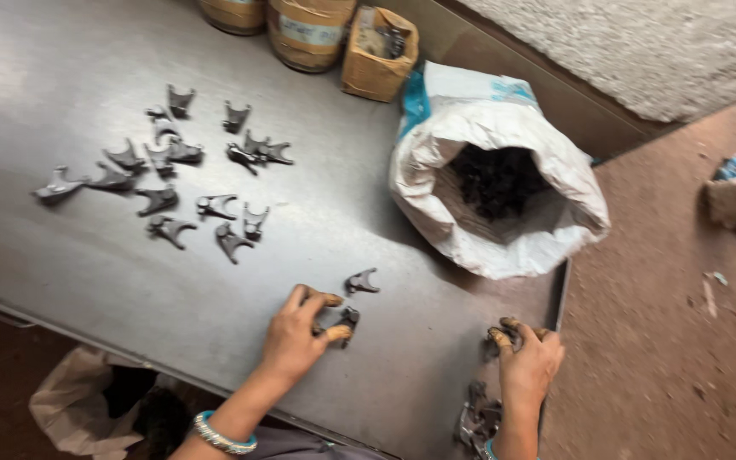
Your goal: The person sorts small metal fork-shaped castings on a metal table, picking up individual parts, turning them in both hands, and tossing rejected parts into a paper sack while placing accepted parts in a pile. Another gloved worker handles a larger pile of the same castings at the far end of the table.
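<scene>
My left hand [296,336] rests on the grey metal table [61,264], its fingers closed around a dark metal fork-shaped part [347,321]. Another such part [362,283] lies just beyond the fingers. My right hand [528,362] is at the table's right front edge, fingers curled on a dark part [504,339], with a small heap of parts [477,419] beside the wrist. Several more fork parts [163,201] lie scattered across the table's left middle.
An open white sack [504,247] holding dark parts stands on the table to the right. Two round tubs [308,34] and a small cardboard box [378,55] stand at the far edge. A bag [70,400] sits on the floor below left. Dirt floor [666,341] lies to the right.
</scene>
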Available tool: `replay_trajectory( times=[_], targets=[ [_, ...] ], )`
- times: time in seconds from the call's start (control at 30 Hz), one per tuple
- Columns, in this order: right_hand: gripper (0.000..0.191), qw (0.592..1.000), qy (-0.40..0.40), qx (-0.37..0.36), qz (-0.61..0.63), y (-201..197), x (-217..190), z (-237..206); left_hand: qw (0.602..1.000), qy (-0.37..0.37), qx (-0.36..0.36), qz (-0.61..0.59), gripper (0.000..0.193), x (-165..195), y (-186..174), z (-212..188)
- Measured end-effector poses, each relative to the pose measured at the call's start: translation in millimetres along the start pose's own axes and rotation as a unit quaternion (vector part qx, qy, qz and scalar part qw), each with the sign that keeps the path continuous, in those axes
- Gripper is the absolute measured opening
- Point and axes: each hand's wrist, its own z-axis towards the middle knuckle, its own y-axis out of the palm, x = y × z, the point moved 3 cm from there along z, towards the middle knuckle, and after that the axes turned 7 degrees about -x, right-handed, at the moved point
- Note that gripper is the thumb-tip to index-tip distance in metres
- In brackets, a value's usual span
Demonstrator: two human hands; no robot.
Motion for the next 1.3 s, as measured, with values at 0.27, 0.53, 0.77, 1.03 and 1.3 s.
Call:
replay_trajectory(
  times=[0.27,0.53,0.77,1.03,1.3],
  targets=[
    [0.057,0.887,-0.307,-0.167,0.302,52.5,-168.2,-26.6,0.995,0.037,-0.005,0.096,0.043,5.7,20.6,-0.7],
    [0.045,0.848,-0.203,-0.271,0.408,85.2,-172.3,-8.7,0.997,0.028,0.006,0.074,0.037,-3.6,10.3,-3.0],
    [0.057,0.483,0.039,-0.332,0.81,101.3,-99.0,-29.6,0.999,0.031,0.017,-0.035,0.044,5.2,3.4,9.8],
    [0.062,0.41,0.116,-0.352,0.833,120.7,-83.2,-61.1,0.964,0.057,-0.085,-0.244,0.032,2.4,11.6,-3.8],
    [0.034,0.57,0.061,-0.43,0.697,119.8,-84.4,-74.1,0.966,-0.017,-0.086,-0.242,0.022,-25.7,16.1,-6.5]
  ],
)
